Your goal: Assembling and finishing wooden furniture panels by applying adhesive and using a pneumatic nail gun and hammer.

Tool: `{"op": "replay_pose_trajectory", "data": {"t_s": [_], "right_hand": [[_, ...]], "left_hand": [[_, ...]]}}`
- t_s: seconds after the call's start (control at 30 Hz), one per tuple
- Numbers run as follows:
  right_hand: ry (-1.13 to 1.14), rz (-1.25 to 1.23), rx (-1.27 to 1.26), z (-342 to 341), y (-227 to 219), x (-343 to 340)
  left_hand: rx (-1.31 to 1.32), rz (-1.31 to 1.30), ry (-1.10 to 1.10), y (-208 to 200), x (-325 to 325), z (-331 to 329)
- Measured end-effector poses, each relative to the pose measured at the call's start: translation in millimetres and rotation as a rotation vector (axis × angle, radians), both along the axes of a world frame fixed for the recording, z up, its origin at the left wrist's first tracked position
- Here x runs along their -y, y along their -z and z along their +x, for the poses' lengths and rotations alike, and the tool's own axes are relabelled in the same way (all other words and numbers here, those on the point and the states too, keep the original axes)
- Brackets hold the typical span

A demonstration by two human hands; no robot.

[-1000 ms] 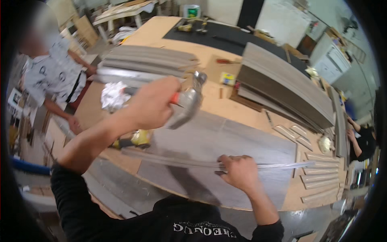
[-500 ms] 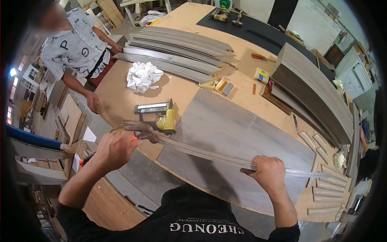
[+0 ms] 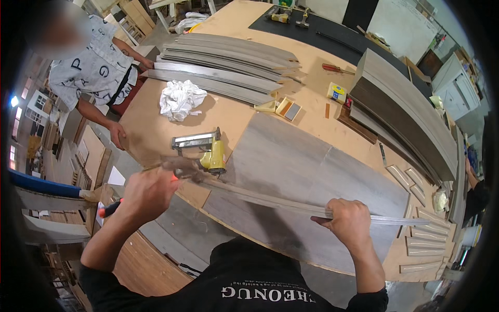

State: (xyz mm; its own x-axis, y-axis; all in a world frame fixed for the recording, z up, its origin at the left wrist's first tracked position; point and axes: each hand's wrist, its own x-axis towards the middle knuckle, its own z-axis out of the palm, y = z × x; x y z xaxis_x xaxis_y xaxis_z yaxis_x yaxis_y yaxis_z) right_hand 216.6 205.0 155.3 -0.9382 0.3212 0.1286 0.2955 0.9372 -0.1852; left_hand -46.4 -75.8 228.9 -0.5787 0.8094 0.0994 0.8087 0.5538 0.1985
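Observation:
My left hand [image 3: 150, 195] is closed round the red-and-black handle of a hammer [image 3: 110, 208]. Its head is smeared by motion over the left end of a long grey moulding strip [image 3: 260, 196]; whether they touch I cannot tell. My right hand [image 3: 349, 221] grips that strip towards its other end, thumb and fingers wrapped about it. The strip lies slantwise above a grey panel [image 3: 312, 156] on the workbench. Just beyond the hammer head, a yellow nail gun [image 3: 212, 156] rests on its side.
Several grey mouldings [image 3: 223, 60] lie stacked at the back left, near a crumpled white cloth [image 3: 182, 100]. A person [image 3: 93, 67] stands at the left corner. Large grey boards [image 3: 405, 114], a screwdriver [image 3: 337, 68] and short light strips [image 3: 426, 244] occupy the right side.
The hammer head has become blurred, with my left hand shifted only slightly. My right hand keeps its grip on the strip. The whole view has shifted a little.

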Motion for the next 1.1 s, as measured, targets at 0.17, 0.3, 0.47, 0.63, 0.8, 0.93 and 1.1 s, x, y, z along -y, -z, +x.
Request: {"op": "replay_pose_trajectory", "data": {"t_s": [0.17, 0.3, 0.47, 0.63, 0.8, 0.93, 1.1], "right_hand": [[0.014, -0.016, 0.008, -1, 3, 0], [0.029, 0.001, -0.009, 2, 3, -2], [0.03, 0.0, 0.039, 0, 3, 1], [-0.003, 0.006, 0.055, -11, -2, 5], [0.035, 0.009, -0.346, 28, -10, -16], [0.921, 0.192, -1.067, 161, 39, -100], [0.909, -0.801, -1.416, 237, 118, -155]], "left_hand": [[0.03, -0.308, 0.002, -13, -2, 1], [0.002, 0.249, -0.047, -13, -8, 10], [-0.025, -0.173, 0.087, 6, -11, -8], [-0.12, -0.013, 0.235, -3, -93, -53], [0.732, 0.57, 0.113, 68, -22, -39], [0.752, 1.042, -0.109, 134, -3, 48], [0.66, 1.351, -0.405, 160, -47, 71]]}}
